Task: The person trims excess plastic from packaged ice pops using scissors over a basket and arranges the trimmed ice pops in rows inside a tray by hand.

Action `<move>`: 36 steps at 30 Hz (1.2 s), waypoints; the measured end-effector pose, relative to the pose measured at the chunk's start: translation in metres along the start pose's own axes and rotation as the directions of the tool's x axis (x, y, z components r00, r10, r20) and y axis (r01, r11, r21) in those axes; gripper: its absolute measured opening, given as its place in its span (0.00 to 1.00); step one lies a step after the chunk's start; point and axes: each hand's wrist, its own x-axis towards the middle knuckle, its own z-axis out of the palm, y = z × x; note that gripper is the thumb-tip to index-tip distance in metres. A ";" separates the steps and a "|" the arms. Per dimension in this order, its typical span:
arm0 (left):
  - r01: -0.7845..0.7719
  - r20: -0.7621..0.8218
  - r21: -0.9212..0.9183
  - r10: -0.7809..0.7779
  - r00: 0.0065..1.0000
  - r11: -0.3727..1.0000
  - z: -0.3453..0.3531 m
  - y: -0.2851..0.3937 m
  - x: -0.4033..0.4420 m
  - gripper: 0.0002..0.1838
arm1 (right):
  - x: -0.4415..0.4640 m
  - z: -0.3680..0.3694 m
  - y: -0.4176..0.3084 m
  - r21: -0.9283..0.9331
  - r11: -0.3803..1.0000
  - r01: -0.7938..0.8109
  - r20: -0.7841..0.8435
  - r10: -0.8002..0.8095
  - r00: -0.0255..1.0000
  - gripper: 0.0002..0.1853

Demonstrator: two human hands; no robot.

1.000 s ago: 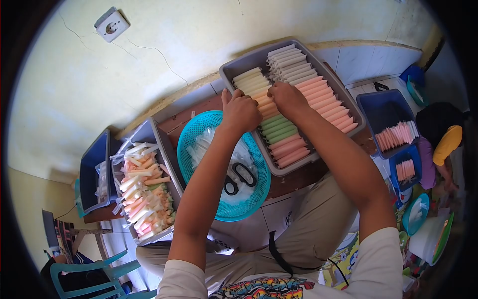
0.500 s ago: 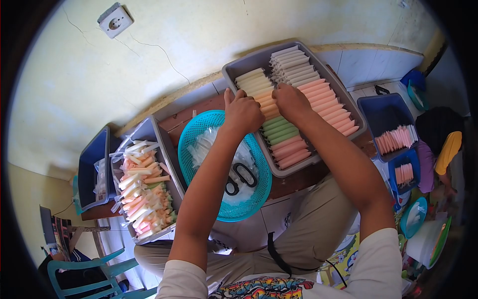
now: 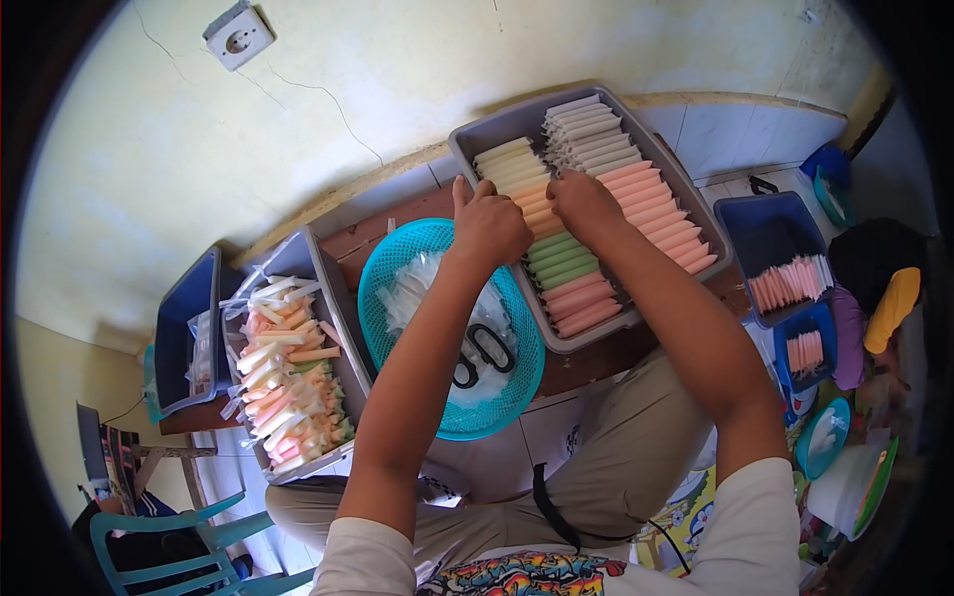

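Both hands are over the grey tray [image 3: 596, 338], at the orange tubes [image 3: 539, 206]. Left hand [image 3: 494, 228]: fingers mostly curled, one finger or thumb sticking up, by the left ends. Right hand [image 3: 584, 204]: fingers bent in, tips down at the other ends. Can't tell if either grips a tube; knuckles block the view.

In neat rows in the tray: white tubes [image 3: 588, 131], cream tubes [image 3: 510, 164], the orange, green tubes [image 3: 559, 260], plus pink tubes [image 3: 654, 204] in two spots. Not in rows: a jumbled heap of tubes [image 3: 288, 387] in the left bin [image 3: 338, 313]. Looks partway to me; that heap is sizeable. Teal basket [image 3: 537, 382] between them holds clear plastic pieces [image 3: 422, 283] and black-handled scissors [image 3: 489, 348].
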 end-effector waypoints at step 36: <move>-0.126 -0.706 -0.453 -0.269 0.655 0.882 -0.008 -0.004 -0.151 0.15 | -0.054 -0.086 -0.116 0.587 0.782 0.209 -0.184 -0.123 0.975 0.15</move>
